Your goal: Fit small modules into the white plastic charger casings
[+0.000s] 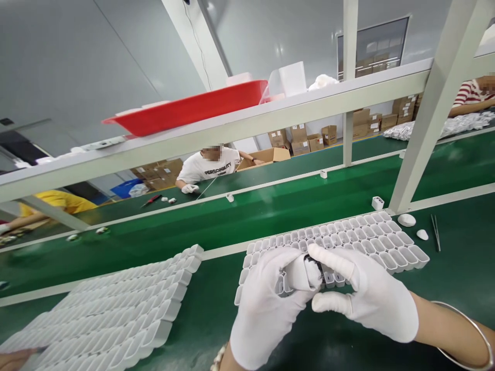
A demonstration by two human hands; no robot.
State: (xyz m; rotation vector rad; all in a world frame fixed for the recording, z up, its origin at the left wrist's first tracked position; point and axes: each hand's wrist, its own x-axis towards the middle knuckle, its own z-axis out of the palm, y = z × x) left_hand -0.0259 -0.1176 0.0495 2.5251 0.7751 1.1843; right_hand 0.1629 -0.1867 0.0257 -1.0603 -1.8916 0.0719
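Both my hands wear white gloves and meet over the near edge of a white compartment tray (386, 242) on the green bench. My left hand (266, 304) is curled round a small white part (305, 270) with a dark end. My right hand (367, 293) pinches the same part from the right, its forefinger laid across the top. The tray's cells look empty where they show. A second white compartment tray (127, 304) lies to the left, apart from both hands.
Beyond the trays runs a green conveyor belt (270, 206) with small white parts on it. Two white pieces (407, 220) and tweezers (435, 232) lie at right. A metal frame with a shelf holding a red bin (185, 108) crosses above. Other people work across the belt.
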